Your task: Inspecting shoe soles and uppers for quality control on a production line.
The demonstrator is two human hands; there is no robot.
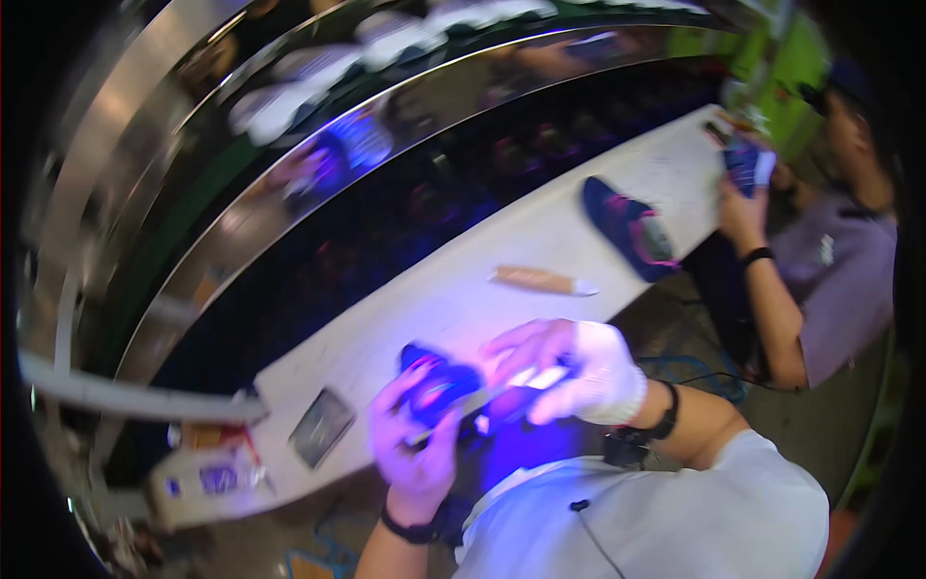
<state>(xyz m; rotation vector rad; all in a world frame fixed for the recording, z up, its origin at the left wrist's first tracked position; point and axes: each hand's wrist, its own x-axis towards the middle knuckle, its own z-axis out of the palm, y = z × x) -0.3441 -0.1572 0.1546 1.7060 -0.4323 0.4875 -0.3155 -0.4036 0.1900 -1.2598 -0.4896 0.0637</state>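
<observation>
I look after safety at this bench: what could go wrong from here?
The dark shoe in the left hand might drop if that grip loosens. The other shoe, one end at the table's near edge, could get knocked off. The brown-handled tool near the right hand might be bumped.

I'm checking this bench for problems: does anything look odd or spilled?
Nothing looks spilled, though blur hides fine detail. A violet glow stands out, tinting the left hand and the dark item it holds, unlike most of the white table.
</observation>
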